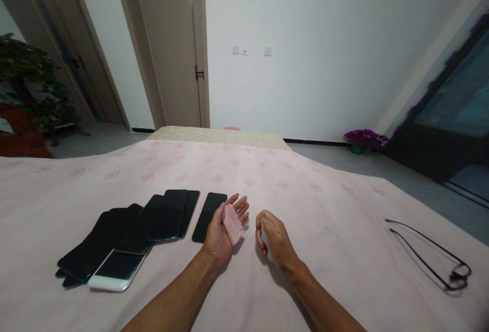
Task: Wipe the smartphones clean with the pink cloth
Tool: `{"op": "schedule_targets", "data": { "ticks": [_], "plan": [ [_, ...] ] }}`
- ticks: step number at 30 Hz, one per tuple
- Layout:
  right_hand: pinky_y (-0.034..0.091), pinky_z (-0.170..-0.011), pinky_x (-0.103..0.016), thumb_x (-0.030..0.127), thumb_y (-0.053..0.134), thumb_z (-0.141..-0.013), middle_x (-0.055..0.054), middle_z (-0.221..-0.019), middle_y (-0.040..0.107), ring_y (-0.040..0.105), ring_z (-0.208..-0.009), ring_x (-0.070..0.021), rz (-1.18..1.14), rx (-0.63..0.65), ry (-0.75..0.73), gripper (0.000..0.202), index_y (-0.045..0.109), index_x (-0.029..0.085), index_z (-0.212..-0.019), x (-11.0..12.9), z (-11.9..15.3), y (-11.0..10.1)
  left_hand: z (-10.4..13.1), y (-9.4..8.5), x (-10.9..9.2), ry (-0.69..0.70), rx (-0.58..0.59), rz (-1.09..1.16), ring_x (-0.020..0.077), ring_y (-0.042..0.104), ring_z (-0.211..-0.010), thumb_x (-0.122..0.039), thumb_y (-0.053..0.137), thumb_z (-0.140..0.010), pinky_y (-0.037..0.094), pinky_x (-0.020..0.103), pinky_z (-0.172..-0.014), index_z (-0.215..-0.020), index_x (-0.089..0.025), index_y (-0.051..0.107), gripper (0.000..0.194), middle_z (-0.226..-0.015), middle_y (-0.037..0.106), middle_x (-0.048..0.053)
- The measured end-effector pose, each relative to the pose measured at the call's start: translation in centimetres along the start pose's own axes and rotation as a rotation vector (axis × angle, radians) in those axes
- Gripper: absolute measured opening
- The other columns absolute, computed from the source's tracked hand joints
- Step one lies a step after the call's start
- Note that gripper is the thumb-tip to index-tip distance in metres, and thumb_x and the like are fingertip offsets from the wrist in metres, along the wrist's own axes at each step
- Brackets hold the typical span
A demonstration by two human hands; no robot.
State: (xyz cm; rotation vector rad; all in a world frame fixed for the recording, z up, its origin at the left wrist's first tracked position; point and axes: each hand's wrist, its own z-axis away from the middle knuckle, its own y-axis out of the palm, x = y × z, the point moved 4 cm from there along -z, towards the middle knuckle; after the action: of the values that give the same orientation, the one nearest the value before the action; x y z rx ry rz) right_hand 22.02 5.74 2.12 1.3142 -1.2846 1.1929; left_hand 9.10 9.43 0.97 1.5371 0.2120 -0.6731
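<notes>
On the upturned palm of my left hand (220,238) lies a small pink cloth (233,224), with the thumb along its edge and the fingers stretched out. My right hand (275,238) is closed in a fist just to the right. Something whitish (268,246) shows at its palm side, mostly hidden by the fingers. A black phone (208,217) lies flat just left of my left hand. Further left, several dark phones (132,227) overlap in a fanned row. A white-edged phone (118,271) sits at their near end.
A pale pink flowered cloth (317,271) covers the table. Black-framed glasses (439,253) rest on it at the right. Beyond stand a closed door (168,42), a white wall (305,77), a purple flower pot (364,141) and a green plant (30,77).
</notes>
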Motion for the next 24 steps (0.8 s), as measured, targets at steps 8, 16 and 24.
{"op": "schedule_targets", "data": {
  "ticks": [8,16,24],
  "plan": [
    [0.038,-0.049,-0.021,0.054,0.054,-0.087,0.004,-0.064,0.054,0.048,-0.052,-0.0108,0.005,0.141,-0.027,0.033,0.052,0.022,-0.095,0.0,0.2,-0.8,-0.5,-1.1,0.2,0.067,-0.014,-0.083,0.0229,0.062,-0.116,-0.026,0.065,-0.084,0.046,0.036,-0.102,-0.119,-0.019,0.062,0.036,-0.126,0.066,0.012],
    [0.044,-0.068,-0.026,0.03,0.073,-0.071,-0.003,-0.086,0.067,0.059,-0.075,-0.0155,0.131,0.471,0.203,0.026,0.064,0.018,-0.092,0.9,0.3,-4.2,-0.5,-1.7,0.4,0.066,-0.098,-0.165,0.0227,0.067,-0.109,-0.023,0.062,-0.086,0.048,0.038,-0.101,-0.11,-0.016,0.065,0.026,-0.119,0.07,0.014],
    [0.042,-0.06,-0.03,0.04,0.067,-0.068,-0.002,-0.072,0.064,0.056,-0.064,-0.0182,0.495,-0.554,-0.022,0.028,0.061,0.019,-0.086,0.0,-2.6,-18.8,-0.6,-2.3,0.9,-0.006,-0.073,-0.168,0.0235,0.066,-0.11,-0.024,0.06,-0.089,0.052,0.037,-0.097,-0.115,-0.016,0.064,0.027,-0.123,0.067,0.015]
  ]
}}
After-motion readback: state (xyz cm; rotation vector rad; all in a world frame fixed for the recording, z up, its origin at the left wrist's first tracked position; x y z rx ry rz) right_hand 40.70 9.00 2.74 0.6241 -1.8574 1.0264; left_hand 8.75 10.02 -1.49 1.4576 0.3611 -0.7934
